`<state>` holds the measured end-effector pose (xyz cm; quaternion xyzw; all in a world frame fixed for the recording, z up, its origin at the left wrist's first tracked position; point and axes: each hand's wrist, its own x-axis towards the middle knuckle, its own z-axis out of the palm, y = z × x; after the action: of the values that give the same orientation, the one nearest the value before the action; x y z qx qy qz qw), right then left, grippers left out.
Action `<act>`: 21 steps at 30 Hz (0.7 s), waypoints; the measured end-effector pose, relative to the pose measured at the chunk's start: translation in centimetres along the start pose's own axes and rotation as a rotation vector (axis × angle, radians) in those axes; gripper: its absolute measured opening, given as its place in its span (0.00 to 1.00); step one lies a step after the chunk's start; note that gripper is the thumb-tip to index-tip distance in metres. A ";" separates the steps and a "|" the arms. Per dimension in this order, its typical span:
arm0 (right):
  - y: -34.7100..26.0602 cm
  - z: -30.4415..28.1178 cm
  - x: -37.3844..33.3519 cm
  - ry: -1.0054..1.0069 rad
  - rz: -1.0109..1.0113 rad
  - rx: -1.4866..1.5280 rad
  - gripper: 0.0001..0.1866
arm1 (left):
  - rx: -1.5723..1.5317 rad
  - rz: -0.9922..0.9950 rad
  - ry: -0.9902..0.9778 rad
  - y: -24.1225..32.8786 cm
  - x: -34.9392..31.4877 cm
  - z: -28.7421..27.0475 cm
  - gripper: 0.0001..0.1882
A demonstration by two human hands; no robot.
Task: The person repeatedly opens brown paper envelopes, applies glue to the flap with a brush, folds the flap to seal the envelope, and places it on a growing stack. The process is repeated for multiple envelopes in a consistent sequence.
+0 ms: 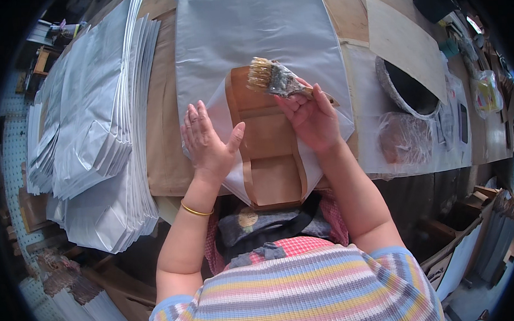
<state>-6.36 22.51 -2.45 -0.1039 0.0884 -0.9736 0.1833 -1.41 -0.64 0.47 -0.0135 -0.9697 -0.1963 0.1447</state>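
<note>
Place: I'd call it a small bag-making workshop.
Worktop (165, 164): brown board covered in paper, worn at the near edge.
Left side: a tall stack of silver bags (95, 139), folded flat.
Right edge: I see a glue bowl (411, 88) and a plastic-wrapped lump (405, 137).
Centre: a glue brush (273, 78) over a folded bag (267, 137).

Silver bag (251, 34) w/ smooth, glossy foil-like sheen; brown flap (267, 131) matt kraft paper. Brush (273, 79): straw-coloured bristles, wrapped in crinkly plastic. Stacked bags (89, 127) same shiny silver.
</note>
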 end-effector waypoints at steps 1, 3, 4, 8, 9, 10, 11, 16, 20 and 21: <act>0.1 -0.1 0.0 0.001 0.000 0.000 0.22 | -0.025 -0.004 0.003 0.3 0.2 -0.3 0.43; 0.1 -0.2 0.0 0.004 0.002 0.001 0.22 | -0.176 -0.010 0.028 0.2 0.4 -0.3 0.42; 0.2 -0.1 -0.1 0.021 0.002 -0.006 0.22 | -0.254 -0.015 0.035 0.2 0.4 -0.3 0.42; 0.1 0.4 -0.1 0.066 0.000 -0.020 0.22 | 0.302 0.361 0.013 3.4 1.4 -3.7 0.30; 0.2 0.5 -0.1 0.069 0.004 -0.020 0.22 | 0.347 0.498 -0.284 4.4 2.0 -5.0 0.27; 0.1 0.4 0.0 0.063 0.008 -0.018 0.22 | 0.385 0.626 -0.579 5.2 2.4 -6.0 0.23; 0.1 0.3 0.0 0.057 0.013 -0.017 0.22 | 0.415 0.749 -0.876 5.5 2.4 -6.3 0.20; -0.4 0.2 0.2 0.064 0.080 -0.007 0.22 | 0.423 0.520 -1.185 5.8 1.3 -6.7 0.06; -1.0 0.2 0.3 0.045 0.151 -0.006 0.22 | 0.410 0.423 -1.041 5.7 1.1 -6.7 0.07; -1.0 0.1 0.4 0.037 0.165 -0.002 0.22 | 0.398 0.464 -0.980 5.0 1.5 -7.3 0.07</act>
<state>-7.01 23.31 -2.09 -0.0783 0.1008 -0.9568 0.2612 -0.45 1.17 9.21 -0.2877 -0.9135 0.0557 -0.2822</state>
